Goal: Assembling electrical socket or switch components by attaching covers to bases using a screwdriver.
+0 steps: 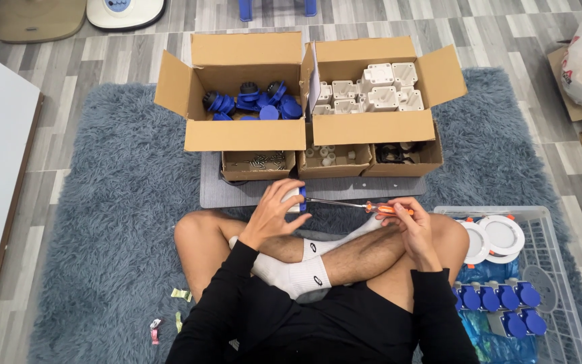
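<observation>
Screwdriver (358,205) gripped by right hand (413,228), one socket (296,199) by left hand (274,210); five boxes (245,135) ahead.

Bright, even indoor light; sharp, soft shadows.

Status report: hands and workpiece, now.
Left hand grips white-and-blue part. Right hand holds orange-handled screwdriver, tip at the part. Nothing in the way.

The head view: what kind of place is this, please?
Probably a room at home used for small assembly work: the person sits cross-legged on a grey-blue shaggy rug over a wood-look floor, with cardboard boxes of blue parts and white parts.
</observation>
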